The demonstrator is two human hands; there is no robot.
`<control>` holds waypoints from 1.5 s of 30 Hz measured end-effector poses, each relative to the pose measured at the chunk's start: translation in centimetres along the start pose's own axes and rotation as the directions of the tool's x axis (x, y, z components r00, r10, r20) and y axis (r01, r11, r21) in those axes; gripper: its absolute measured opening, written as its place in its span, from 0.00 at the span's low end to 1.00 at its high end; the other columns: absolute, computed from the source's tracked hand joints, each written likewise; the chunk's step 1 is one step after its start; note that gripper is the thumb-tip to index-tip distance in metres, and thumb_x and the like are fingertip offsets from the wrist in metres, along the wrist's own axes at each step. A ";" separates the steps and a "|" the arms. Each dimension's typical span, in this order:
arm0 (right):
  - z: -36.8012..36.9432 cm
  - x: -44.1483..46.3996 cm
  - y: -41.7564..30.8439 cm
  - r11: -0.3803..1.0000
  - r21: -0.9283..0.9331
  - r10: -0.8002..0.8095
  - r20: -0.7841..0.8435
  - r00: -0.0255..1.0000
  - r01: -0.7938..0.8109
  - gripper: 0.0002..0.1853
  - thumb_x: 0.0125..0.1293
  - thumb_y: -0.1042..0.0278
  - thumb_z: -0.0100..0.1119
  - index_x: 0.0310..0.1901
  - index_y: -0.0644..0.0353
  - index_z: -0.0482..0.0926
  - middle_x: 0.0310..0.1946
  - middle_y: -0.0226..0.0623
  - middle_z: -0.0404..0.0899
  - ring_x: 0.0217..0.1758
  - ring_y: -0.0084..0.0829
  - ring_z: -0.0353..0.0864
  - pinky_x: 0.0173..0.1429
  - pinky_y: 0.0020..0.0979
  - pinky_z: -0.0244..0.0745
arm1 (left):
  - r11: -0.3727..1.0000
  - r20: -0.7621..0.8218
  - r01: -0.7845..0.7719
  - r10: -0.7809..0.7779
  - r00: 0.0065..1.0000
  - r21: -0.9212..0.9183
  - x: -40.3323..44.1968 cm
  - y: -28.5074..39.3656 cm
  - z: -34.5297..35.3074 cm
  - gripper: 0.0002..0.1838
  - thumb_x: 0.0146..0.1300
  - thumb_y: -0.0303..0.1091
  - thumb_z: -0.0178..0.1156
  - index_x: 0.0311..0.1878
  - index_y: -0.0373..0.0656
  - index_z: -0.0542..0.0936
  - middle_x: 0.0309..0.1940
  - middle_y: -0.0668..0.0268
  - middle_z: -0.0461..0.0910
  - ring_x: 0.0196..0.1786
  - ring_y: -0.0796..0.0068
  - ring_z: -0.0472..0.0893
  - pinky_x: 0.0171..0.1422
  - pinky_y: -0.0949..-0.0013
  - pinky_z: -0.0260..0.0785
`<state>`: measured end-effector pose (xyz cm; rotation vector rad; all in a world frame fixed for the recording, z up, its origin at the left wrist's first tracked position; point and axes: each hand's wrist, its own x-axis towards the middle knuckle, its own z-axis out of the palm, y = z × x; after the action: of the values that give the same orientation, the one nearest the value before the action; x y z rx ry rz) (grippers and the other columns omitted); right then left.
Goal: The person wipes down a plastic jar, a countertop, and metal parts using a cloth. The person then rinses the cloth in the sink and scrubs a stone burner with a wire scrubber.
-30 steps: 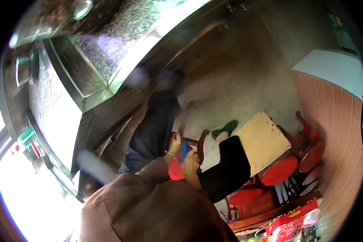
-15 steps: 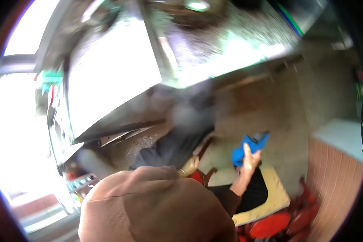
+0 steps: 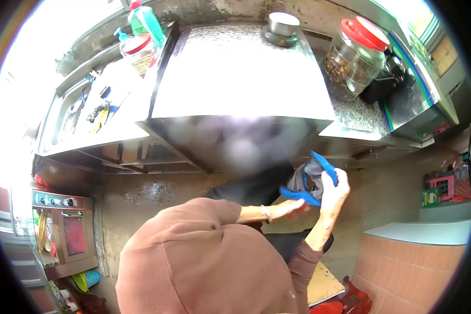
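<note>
My right hand is closed on the edge of a soft blue and grey cloth item, which hangs open with its grey inside showing. Its exact kind is not clear. My left hand, slightly blurred, reaches in from the left with fingers stretched out beside the item's lower blue edge. Whether those fingertips touch the cloth I cannot tell. A band circles the left wrist. Both hands are above my dark-trousered legs, in front of the counter.
A bright counter carries a metal bowl. Right of it stands a large red-lidded jar. Green and red-lidded containers are at left. A yellow stool and red seat are at lower right.
The view has turned and sharpened. My right hand has brought the cloth item in front of me, and it is now spread open. My left hand has come up beside it.
</note>
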<state>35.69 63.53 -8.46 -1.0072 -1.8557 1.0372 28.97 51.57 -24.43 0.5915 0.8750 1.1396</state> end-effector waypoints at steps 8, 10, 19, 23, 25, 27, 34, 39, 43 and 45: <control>2.2 3.9 -23.7 0.727 0.618 -0.350 -0.042 0.936 0.299 0.14 0.67 0.69 0.66 0.51 0.63 0.79 0.43 0.32 0.82 0.45 0.23 0.81 0.52 0.27 0.77 | 0.619 0.191 -0.390 0.665 0.722 -0.682 -13.7 24.3 2.7 0.25 0.66 0.30 0.59 0.66 0.37 0.73 0.63 0.49 0.75 0.69 0.42 0.72 0.59 0.44 0.77; 2.2 6.9 -27.3 0.761 0.587 -0.267 -0.106 0.958 0.277 0.16 0.68 0.65 0.66 0.52 0.63 0.79 0.45 0.35 0.83 0.45 0.27 0.84 0.50 0.28 0.78 | 0.617 0.190 -0.491 0.720 0.668 -0.615 -17.2 28.3 1.8 0.30 0.70 0.40 0.57 0.72 0.39 0.66 0.67 0.49 0.71 0.67 0.43 0.73 0.58 0.44 0.78; 15.8 12.7 -33.7 0.515 0.641 -0.477 -0.337 0.811 0.569 0.16 0.64 0.59 0.71 0.48 0.59 0.83 0.41 0.32 0.85 0.45 0.30 0.81 0.52 0.33 0.72 | 0.778 -0.262 -0.512 0.613 0.745 0.364 -27.5 37.0 -4.3 0.39 0.72 0.66 0.45 0.59 0.34 0.77 0.47 0.52 0.85 0.41 0.63 0.86 0.44 0.63 0.80; 24.7 13.3 -28.0 0.573 0.243 -0.810 0.313 0.495 0.783 0.36 0.62 0.41 0.69 0.62 0.61 0.75 0.51 0.46 0.80 0.53 0.43 0.80 0.59 0.41 0.74 | 0.178 -0.169 0.061 0.696 0.697 0.982 -32.9 32.3 -5.7 0.25 0.60 0.48 0.74 0.54 0.42 0.84 0.40 0.63 0.87 0.44 0.75 0.85 0.51 0.68 0.78; 27.2 11.7 -24.9 0.552 -0.112 -0.646 0.569 0.508 0.827 0.44 0.61 0.33 0.64 0.69 0.60 0.68 0.61 0.51 0.74 0.64 0.48 0.74 0.67 0.44 0.69 | 0.420 -0.225 -0.195 0.758 0.612 0.886 -35.2 30.1 -7.3 0.20 0.60 0.34 0.74 0.54 0.38 0.83 0.39 0.63 0.87 0.44 0.75 0.85 0.48 0.70 0.78; 26.0 8.5 -27.5 0.669 -0.170 -0.313 0.819 0.481 0.724 0.49 0.61 0.27 0.58 0.70 0.63 0.67 0.71 0.56 0.65 0.75 0.51 0.63 0.76 0.45 0.59 | 0.357 -0.231 -0.199 0.853 0.469 0.913 -36.9 29.2 -9.2 0.16 0.62 0.29 0.71 0.53 0.39 0.84 0.38 0.64 0.87 0.39 0.75 0.84 0.46 0.70 0.77; 34.7 8.1 -24.6 0.719 0.206 -0.559 0.738 0.377 0.664 0.53 0.58 0.33 0.62 0.78 0.55 0.53 0.76 0.70 0.45 0.79 0.67 0.45 0.79 0.59 0.44 | 0.194 -0.072 -0.198 0.865 0.497 0.961 -33.9 33.3 -13.4 0.14 0.60 0.23 0.70 0.50 0.36 0.85 0.28 0.65 0.85 0.29 0.81 0.81 0.38 0.77 0.74; 37.3 10.2 -23.6 0.422 0.328 -0.787 0.596 0.162 0.845 0.11 0.50 0.77 0.57 0.39 0.61 0.77 0.46 0.46 0.75 0.53 0.49 0.72 0.59 0.43 0.72 | 0.107 0.176 -0.307 0.625 0.761 0.946 -33.2 35.6 -14.1 0.19 0.58 0.32 0.73 0.52 0.38 0.84 0.40 0.57 0.86 0.40 0.61 0.85 0.43 0.67 0.77; 34.6 18.3 -21.0 0.382 0.119 -0.788 0.560 0.256 0.916 0.16 0.52 0.78 0.53 0.45 0.62 0.80 0.49 0.47 0.76 0.52 0.53 0.73 0.62 0.45 0.69 | 0.321 0.173 -0.563 0.737 0.653 0.762 -37.6 35.3 -13.8 0.17 0.56 0.34 0.73 0.46 0.32 0.86 0.38 0.55 0.87 0.40 0.62 0.87 0.45 0.65 0.78; 32.4 19.0 -21.2 0.583 -0.013 -0.565 0.712 0.417 0.812 0.25 0.62 0.56 0.59 0.59 0.61 0.76 0.64 0.57 0.69 0.67 0.55 0.66 0.74 0.46 0.59 | 0.282 -0.105 -0.343 0.885 0.453 0.896 -38.5 33.8 -14.3 0.28 0.59 0.48 0.69 0.53 0.33 0.83 0.47 0.54 0.86 0.53 0.58 0.83 0.59 0.60 0.72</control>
<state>-5.87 63.50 3.03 0.1393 -2.7587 0.5006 -6.82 25.97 5.51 1.5207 1.8804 1.7754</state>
